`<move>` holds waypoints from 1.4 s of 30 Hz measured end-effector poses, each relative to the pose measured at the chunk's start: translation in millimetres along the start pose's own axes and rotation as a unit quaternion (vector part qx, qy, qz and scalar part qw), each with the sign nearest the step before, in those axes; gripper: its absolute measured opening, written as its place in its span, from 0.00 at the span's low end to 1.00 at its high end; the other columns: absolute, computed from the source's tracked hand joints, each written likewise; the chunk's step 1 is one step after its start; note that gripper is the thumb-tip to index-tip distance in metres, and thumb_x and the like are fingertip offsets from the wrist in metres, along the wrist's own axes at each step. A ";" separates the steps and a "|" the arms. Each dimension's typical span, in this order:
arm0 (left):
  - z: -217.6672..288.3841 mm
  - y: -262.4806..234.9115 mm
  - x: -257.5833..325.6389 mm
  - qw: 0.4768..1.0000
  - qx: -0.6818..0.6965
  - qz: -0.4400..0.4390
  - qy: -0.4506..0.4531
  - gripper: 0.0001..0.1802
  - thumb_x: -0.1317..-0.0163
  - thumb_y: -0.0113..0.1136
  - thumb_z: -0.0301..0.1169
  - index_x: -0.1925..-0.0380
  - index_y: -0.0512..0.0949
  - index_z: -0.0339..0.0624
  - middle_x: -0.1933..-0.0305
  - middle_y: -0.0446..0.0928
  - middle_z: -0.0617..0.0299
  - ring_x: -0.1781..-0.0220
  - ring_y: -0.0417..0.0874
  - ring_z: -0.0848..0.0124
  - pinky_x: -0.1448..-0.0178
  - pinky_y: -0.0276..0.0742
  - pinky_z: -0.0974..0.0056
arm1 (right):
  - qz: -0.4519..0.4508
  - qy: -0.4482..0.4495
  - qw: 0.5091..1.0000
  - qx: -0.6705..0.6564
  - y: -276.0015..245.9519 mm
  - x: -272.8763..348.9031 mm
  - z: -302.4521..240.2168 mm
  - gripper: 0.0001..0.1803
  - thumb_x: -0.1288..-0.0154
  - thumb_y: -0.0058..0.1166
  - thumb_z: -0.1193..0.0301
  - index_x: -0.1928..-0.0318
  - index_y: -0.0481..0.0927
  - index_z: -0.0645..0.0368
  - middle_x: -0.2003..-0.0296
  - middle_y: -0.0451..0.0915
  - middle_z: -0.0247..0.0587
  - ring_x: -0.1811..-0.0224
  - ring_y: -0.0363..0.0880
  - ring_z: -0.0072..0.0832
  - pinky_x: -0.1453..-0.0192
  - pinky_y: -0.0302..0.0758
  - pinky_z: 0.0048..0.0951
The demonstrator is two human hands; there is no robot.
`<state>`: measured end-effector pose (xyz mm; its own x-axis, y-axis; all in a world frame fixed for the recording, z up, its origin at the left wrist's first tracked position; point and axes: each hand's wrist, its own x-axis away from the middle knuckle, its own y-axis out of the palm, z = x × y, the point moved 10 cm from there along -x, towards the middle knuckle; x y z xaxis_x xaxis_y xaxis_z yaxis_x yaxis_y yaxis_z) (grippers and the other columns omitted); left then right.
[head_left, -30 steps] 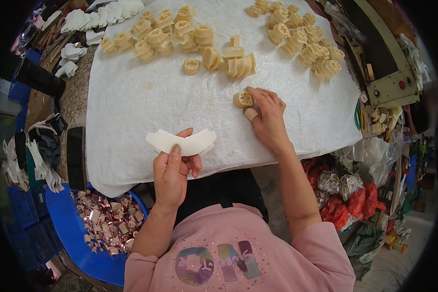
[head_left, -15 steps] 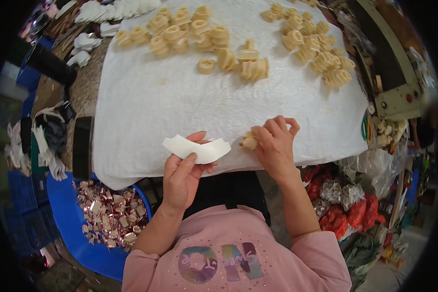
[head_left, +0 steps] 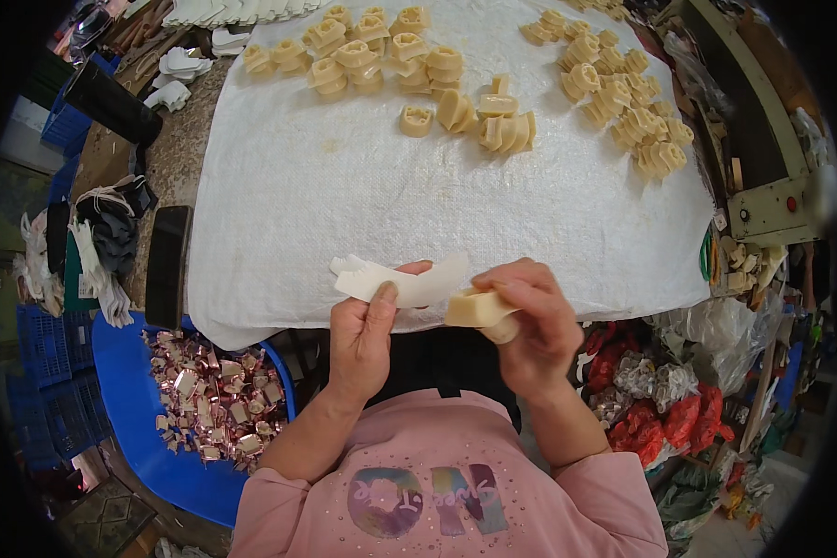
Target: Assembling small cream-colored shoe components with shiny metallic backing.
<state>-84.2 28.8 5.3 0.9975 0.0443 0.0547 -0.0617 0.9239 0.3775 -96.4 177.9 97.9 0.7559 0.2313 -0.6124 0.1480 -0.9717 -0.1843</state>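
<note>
Just over the near edge of the white-covered table [head_left: 279,205], my left hand [head_left: 363,344] grips a curved stack of thin white paper pieces [head_left: 405,284], its thumb pressed on top. At its left end the pieces fan apart. Close by on the right, my right hand [head_left: 535,325] is closed around a cream-coloured moulded part [head_left: 479,309] with a flat face and a rounded stub below. The part sits beside the right end of the papers; whether they touch, I cannot tell. Similar cream parts [head_left: 353,56] stand clustered at the far left of the table.
Another cluster of cream parts [head_left: 637,116] lies at the far right. A blue tub [head_left: 130,400] of shiny pinkish pieces [head_left: 219,395] stands at my lower left. A black phone [head_left: 169,265] rests by the table's left edge. Red and clear plastic bags [head_left: 670,409] lie at lower right.
My right hand has drawn the cream part off the table, nearer to me and toward the white papers. My left hand has shifted slightly right, and the papers now fan more. The whole view has shifted slightly.
</note>
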 end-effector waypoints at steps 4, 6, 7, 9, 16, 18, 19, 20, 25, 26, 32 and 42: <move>8.5 18.8 3.7 0.998 0.044 -0.031 -0.025 0.21 0.28 0.37 0.32 0.48 0.71 0.25 0.48 0.76 0.50 0.50 0.76 0.72 0.46 0.73 0.69 | 0.005 -0.055 0.998 0.026 14.0 7.1 -3.0 0.23 0.49 0.57 0.86 0.51 0.73 0.59 0.55 0.76 0.51 0.60 0.77 0.39 0.59 0.76 0.34; 8.9 21.2 5.6 0.996 0.069 -0.038 -0.032 0.21 0.28 0.37 0.32 0.47 0.71 0.25 0.48 0.76 0.51 0.49 0.76 0.72 0.46 0.73 0.70 | -0.009 -0.081 0.996 0.047 16.1 9.8 -6.0 0.25 0.50 0.55 0.88 0.50 0.72 0.58 0.55 0.75 0.49 0.58 0.76 0.41 0.57 0.75 0.36; 9.4 21.9 6.7 0.997 0.063 -0.043 -0.029 0.21 0.28 0.37 0.32 0.47 0.70 0.25 0.48 0.75 0.51 0.49 0.76 0.72 0.45 0.72 0.70 | -0.008 -0.089 0.995 0.048 17.7 10.0 -8.5 0.26 0.51 0.54 0.89 0.50 0.72 0.58 0.55 0.75 0.49 0.58 0.76 0.41 0.55 0.74 0.36; 9.6 21.5 8.3 0.997 0.058 -0.048 -0.027 0.21 0.28 0.37 0.32 0.47 0.70 0.25 0.48 0.75 0.51 0.49 0.76 0.73 0.44 0.72 0.70 | -0.008 -0.097 0.994 0.049 19.7 9.8 -10.2 0.27 0.52 0.53 0.90 0.50 0.72 0.58 0.55 0.75 0.48 0.58 0.75 0.41 0.54 0.73 0.36; 16.2 24.3 12.6 0.999 -0.023 -0.040 0.002 0.20 0.28 0.37 0.32 0.46 0.71 0.27 0.49 0.76 0.51 0.49 0.75 0.72 0.42 0.69 0.69 | 0.000 -0.105 0.991 0.079 20.3 14.8 -3.7 0.28 0.56 0.52 0.90 0.51 0.73 0.58 0.56 0.76 0.47 0.58 0.74 0.42 0.55 0.74 0.35; 18.0 23.9 13.2 0.999 -0.019 -0.025 0.008 0.20 0.28 0.37 0.32 0.47 0.71 0.27 0.49 0.76 0.51 0.48 0.75 0.72 0.42 0.69 0.69 | 0.005 -0.103 0.991 0.082 21.7 16.6 -1.4 0.28 0.56 0.52 0.90 0.51 0.73 0.59 0.56 0.76 0.47 0.59 0.74 0.43 0.55 0.74 0.36; 19.3 24.2 12.9 0.998 -0.057 -0.036 0.010 0.21 0.27 0.37 0.33 0.47 0.71 0.27 0.48 0.76 0.51 0.48 0.75 0.72 0.42 0.69 0.68 | 0.015 -0.120 0.987 0.104 22.8 18.3 -3.5 0.27 0.56 0.53 0.88 0.51 0.73 0.58 0.57 0.77 0.46 0.60 0.73 0.42 0.57 0.72 0.36; 19.7 25.5 12.9 0.994 -0.096 -0.047 0.013 0.21 0.27 0.36 0.33 0.47 0.70 0.27 0.48 0.75 0.51 0.47 0.75 0.71 0.42 0.70 0.68 | 0.026 -0.137 0.982 0.125 22.6 19.8 -6.4 0.27 0.57 0.54 0.87 0.52 0.73 0.58 0.58 0.77 0.45 0.62 0.72 0.41 0.58 0.71 0.36; 19.9 25.0 10.8 0.997 -0.060 -0.026 0.040 0.21 0.27 0.36 0.34 0.46 0.70 0.28 0.51 0.76 0.52 0.52 0.77 0.73 0.48 0.72 0.69 | 0.004 -0.139 0.971 0.196 23.2 11.3 -4.2 0.23 0.58 0.57 0.82 0.56 0.75 0.56 0.62 0.78 0.39 0.65 0.68 0.37 0.63 0.63 0.36; 23.4 26.2 9.8 0.994 -0.081 -0.033 0.062 0.21 0.27 0.37 0.34 0.46 0.70 0.29 0.54 0.78 0.53 0.56 0.78 0.75 0.53 0.73 0.72 | 0.014 -0.135 0.974 0.183 21.1 11.3 -2.7 0.22 0.59 0.58 0.80 0.58 0.76 0.55 0.63 0.79 0.38 0.65 0.67 0.36 0.64 0.60 0.36; 43.4 -0.5 7.1 0.964 -0.238 0.051 0.106 0.16 0.30 0.47 0.32 0.55 0.77 0.30 0.72 0.80 0.61 0.73 0.73 0.84 0.70 0.68 0.76 | -0.028 -0.134 0.955 0.263 22.9 9.0 -11.5 0.19 0.61 0.59 0.77 0.63 0.77 0.50 0.65 0.77 0.34 0.64 0.68 0.33 0.56 0.56 0.42; 26.5 8.1 7.3 0.955 -0.292 0.025 0.050 0.11 0.34 0.52 0.29 0.61 0.79 0.31 0.70 0.79 0.55 0.72 0.77 0.73 0.67 0.71 0.69 | -0.210 0.007 0.904 0.373 45.3 1.6 3.5 0.12 0.64 0.58 0.78 0.77 0.70 0.50 0.73 0.64 0.32 0.65 0.64 0.31 0.58 0.52 0.41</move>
<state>-78.4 26.5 33.3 0.9939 0.1021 -0.0411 -0.1084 0.9728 -0.2046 -90.7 134.4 85.9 0.7415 0.5668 -0.3592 -0.0427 -0.4944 -0.8682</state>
